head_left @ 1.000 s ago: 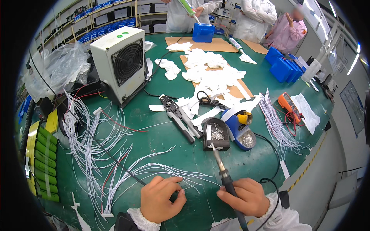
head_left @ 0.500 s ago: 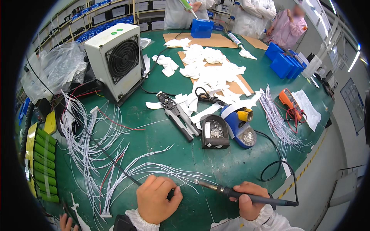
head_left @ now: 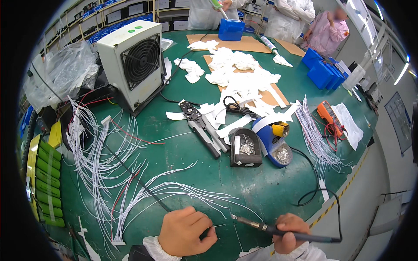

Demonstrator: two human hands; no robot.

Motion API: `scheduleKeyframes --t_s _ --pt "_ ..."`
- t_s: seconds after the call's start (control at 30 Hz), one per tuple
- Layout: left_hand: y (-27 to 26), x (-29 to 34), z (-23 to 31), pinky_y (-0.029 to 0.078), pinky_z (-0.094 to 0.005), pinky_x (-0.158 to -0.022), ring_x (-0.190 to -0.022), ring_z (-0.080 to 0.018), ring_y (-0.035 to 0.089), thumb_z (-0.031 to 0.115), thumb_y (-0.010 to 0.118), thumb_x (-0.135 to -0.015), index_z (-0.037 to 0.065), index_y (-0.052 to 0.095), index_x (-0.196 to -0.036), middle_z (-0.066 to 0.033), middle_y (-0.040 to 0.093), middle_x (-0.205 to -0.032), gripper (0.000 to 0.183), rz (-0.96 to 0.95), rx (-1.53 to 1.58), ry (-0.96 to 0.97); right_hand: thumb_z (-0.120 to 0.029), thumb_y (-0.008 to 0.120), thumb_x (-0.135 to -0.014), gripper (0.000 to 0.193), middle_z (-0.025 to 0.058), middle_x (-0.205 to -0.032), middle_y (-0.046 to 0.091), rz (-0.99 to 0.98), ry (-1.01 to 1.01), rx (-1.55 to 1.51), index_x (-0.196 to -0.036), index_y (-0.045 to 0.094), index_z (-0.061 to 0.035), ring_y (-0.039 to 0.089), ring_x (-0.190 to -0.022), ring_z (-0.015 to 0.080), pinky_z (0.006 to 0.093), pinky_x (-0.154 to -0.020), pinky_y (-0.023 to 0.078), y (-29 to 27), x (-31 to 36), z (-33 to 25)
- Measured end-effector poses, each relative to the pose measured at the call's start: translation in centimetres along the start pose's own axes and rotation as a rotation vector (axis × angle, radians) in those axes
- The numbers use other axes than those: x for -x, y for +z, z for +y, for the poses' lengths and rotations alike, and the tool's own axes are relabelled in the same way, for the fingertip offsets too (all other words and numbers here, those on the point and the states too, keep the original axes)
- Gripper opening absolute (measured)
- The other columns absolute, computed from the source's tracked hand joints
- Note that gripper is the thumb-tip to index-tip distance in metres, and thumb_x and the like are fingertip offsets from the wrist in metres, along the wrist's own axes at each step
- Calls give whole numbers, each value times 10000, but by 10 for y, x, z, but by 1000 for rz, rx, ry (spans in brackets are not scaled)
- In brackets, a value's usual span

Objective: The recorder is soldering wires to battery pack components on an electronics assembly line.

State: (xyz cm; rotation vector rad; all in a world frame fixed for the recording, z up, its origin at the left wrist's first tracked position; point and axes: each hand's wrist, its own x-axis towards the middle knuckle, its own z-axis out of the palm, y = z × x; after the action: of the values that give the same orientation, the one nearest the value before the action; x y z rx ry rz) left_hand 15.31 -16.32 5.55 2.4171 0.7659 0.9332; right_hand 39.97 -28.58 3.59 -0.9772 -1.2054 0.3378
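My left hand is closed in a pinch low over the green table, and a short pale wire end sticks out past its fingertips. A black cable runs down from the upper left to this hand; where it goes under the fingers is hidden. In my right hand is a soldering iron, its bare metal tip pointing left toward the left hand, without touching it. Just beyond both hands lies a fanned bundle of white wires, joined at a white connector.
Wire strippers, a black tray of metal bits and a blue iron stand lie ahead. More wire bundles flank them, with an orange multimeter at right. A fan unit and green battery cells are left. People stand across the table.
The soldering iron has shifted right and slightly down, its tip farther from the wires. My left hand has moved slightly right and down. Fingers seen at the lower left are gone.
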Motion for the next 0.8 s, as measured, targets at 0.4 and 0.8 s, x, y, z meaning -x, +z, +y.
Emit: scheduleKeyframes --t_s 0.4,0.8 --pt "3 -1 3 418 -325 -458 -555 -189 524 57 779 -640 102 651 -727 20 636 -694 162 26 0 -30 -184 645 -985 280 119 -610 548 -171 -99 197 -924 678 87 504 -475 225 353 -463 416 9 -4 -25" --pt "3 -2 3 415 -329 -460 -555 -191 524 62 783 -650 98 654 -727 17 625 -680 154 35 -7 -39 -196 653 -983 289 122 -608 560 -198 -93 202 -915 679 83 515 -471 230 353 -457 410 9 -6 -24"
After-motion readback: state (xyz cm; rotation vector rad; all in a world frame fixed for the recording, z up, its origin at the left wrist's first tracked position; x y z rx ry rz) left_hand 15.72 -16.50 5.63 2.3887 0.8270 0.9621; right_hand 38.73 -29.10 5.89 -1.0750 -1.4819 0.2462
